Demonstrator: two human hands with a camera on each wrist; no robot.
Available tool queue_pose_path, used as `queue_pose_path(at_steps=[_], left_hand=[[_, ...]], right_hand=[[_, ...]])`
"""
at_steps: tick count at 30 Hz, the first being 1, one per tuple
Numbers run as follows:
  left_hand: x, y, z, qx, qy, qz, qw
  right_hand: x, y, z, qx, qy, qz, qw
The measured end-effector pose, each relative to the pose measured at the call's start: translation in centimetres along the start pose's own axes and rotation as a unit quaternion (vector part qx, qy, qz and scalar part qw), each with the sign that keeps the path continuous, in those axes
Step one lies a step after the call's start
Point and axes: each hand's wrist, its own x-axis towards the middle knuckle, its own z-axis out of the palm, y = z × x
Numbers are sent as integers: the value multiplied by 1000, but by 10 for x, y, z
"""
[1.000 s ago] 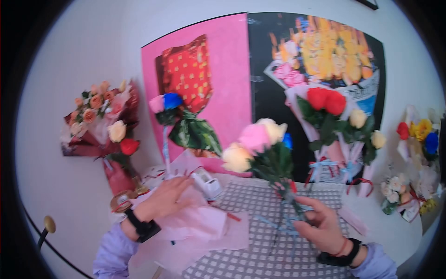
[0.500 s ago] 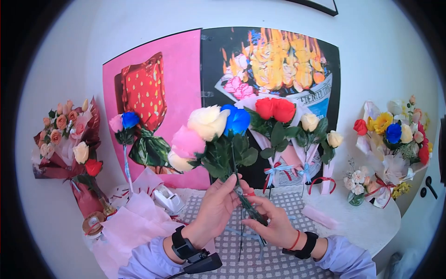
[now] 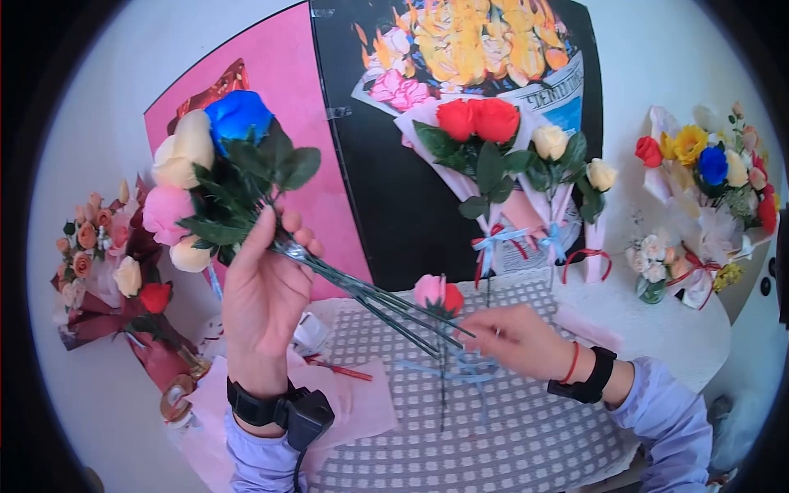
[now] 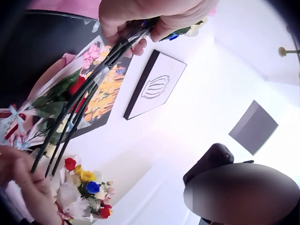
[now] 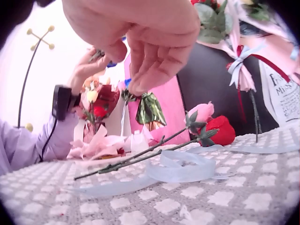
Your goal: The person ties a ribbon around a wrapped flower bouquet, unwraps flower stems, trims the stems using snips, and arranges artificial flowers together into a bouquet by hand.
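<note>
Left hand [image 3: 267, 296]: raised, forearm near upright, palm facing the wearer; thumb and fingers grip the bunch just below its leaves.
Bunch [image 3: 238, 168]: blue, cream and pink roses, held above the bench [image 3: 674, 329], heads tipped left, stems [image 3: 370, 300] slanting down rightward.
Right hand [image 3: 518, 341]: lower, reaching leftward, palm down, fingers loosely bent at the stem ends; contact, cannot tell.
Cloth [image 3: 534, 435]: grey-and-white; pink and red roses [image 5: 218, 131] lie beside blue ribbon [image 5: 185, 171].
</note>
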Motion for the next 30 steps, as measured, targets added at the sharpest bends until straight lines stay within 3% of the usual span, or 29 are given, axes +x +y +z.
queue_pose_path(at_steps=[1,3,4,7,8,10,11,13,14,16,17,19,21,23,24,26,27,30], left_hand=[[0,7,0,-14,-7,4,1000],[-1,15,-2,-32,-8,2,999],[-1,18,-2,-60,-13,-1,998],[-4,19,1,-53,-17,-7,998],[-5,19,3,-54,-21,-15,998],[-6,19,4,-59,-22,-18,998],[-6,19,4,-63,-25,-24,997],[-7,19,5,-62,-35,-25,997],[-7,19,5,-59,-47,-27,997],[-7,21,5,-64,-62,-31,995],[-6,21,5,-70,-81,-33,994],[-7,24,5,-85,-86,-40,992],[-8,25,5,-112,-94,-44,988],[-8,25,4,-109,-101,-45,988],[-8,24,4,-108,-100,-45,988],[-7,21,5,-108,-103,-45,988],[-6,20,5,-103,-94,-50,989],[-6,15,5,-83,-76,-53,992]], right_hand=[[4,-2,9,9,-1,-6,1000],[8,-7,33,-198,-134,-113,964],[14,-6,48,-225,-190,-121,948],[28,-18,83,-301,-238,-109,917],[30,-11,98,-301,-240,-109,916],[39,2,123,-272,-154,-273,910],[41,1,129,-271,-157,-273,909],[47,-20,129,-278,-247,-207,905],[55,-23,131,-275,-249,-205,906],[68,-28,138,-187,-334,-192,904],[71,-29,144,-183,-334,-190,905],[77,-35,150,-30,-394,-187,899],[84,-37,147,24,-395,-167,903],[92,-32,148,59,-196,-55,977],[99,-20,155,60,-195,-56,977],[112,10,172,-100,-96,-26,990],[109,6,170,-102,-94,-27,990],[97,-20,159,-209,-194,10,958]])
